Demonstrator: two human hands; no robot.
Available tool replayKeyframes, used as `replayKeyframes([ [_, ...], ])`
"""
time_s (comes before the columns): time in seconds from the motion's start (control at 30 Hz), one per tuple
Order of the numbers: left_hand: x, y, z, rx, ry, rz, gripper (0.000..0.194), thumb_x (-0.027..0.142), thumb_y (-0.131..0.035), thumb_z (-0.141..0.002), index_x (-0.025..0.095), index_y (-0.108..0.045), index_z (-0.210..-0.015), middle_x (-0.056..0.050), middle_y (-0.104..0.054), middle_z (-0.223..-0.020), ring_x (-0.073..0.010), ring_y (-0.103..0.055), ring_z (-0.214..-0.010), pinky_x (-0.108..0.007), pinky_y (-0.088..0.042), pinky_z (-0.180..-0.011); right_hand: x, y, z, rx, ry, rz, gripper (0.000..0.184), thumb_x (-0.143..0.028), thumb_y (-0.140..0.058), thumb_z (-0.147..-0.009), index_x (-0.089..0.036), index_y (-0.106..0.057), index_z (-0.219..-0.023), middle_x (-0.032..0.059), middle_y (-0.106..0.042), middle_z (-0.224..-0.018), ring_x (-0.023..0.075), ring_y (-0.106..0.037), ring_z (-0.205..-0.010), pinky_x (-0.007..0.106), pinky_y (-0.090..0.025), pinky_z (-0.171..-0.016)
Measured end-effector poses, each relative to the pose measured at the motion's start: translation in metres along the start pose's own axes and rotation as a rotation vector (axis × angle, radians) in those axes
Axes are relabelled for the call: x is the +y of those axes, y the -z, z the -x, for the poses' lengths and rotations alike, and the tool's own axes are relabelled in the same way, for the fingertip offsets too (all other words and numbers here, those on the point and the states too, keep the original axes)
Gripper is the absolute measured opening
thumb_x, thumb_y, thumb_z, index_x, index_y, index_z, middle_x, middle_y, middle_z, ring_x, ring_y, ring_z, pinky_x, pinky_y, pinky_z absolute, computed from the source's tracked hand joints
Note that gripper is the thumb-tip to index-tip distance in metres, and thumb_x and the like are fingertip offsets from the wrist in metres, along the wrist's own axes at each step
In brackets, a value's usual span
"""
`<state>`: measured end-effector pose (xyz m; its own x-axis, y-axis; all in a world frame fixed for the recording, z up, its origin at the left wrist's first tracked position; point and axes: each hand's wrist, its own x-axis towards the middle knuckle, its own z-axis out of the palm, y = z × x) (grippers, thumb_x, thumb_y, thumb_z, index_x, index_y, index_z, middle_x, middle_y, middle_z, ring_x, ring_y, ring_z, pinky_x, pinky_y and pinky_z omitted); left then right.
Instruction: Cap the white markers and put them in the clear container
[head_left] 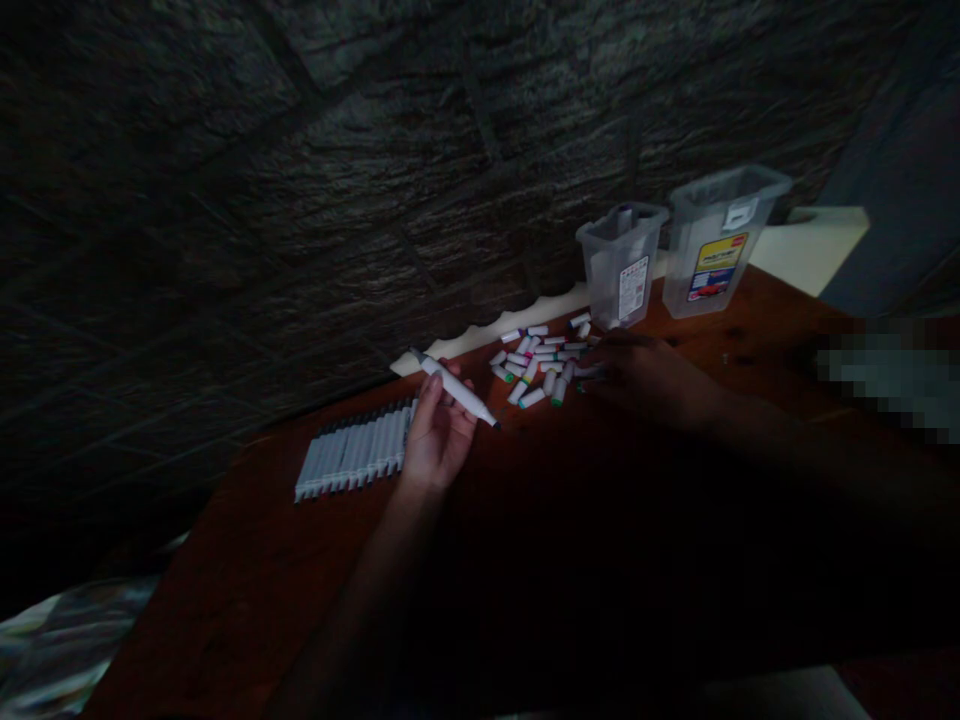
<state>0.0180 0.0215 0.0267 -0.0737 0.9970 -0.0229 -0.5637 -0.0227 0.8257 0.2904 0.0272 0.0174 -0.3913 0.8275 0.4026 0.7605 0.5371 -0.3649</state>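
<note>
My left hand (441,440) is closed around a white marker (459,392), which slants with its dark tip down to the right. Just left of this hand, several white uncapped markers (352,450) lie side by side in a row on the wooden table. A loose pile of white marker caps (551,365) with coloured ends is spread to the right of the held marker. At the pile's right edge is my right hand (645,375), low over the caps. Its fingers are in deep shadow, so whether they grip a cap is hidden.
Behind the caps stands a clear plastic container (604,275) with a marker-like item inside. A larger clear container (686,255) with a yellow and blue label is beside it. A stone-patterned wall (337,200) rises along the table's (247,570) far edge. A pale box-like object (821,245) sits at the right.
</note>
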Motion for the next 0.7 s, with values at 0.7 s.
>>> replayKeyframes([
  [0.7, 0.01, 0.011, 0.002, 0.01, -0.105, -0.099, 0.014, 0.038, -0.069, -0.079, 0.029, -0.068, -0.09, 0.002, -0.074, -0.092, -0.0179, -0.061, -0.116, -0.022, -0.054, -0.09, 0.0, 0.001, -0.001, -0.122, -0.018, 0.047, 0.028, -0.024, -0.058, -0.087, -0.016, -0.07, -0.111, 0.0139, -0.065, -0.115, 0.0281, -0.065, -0.098, 0.041, -0.052, -0.086],
])
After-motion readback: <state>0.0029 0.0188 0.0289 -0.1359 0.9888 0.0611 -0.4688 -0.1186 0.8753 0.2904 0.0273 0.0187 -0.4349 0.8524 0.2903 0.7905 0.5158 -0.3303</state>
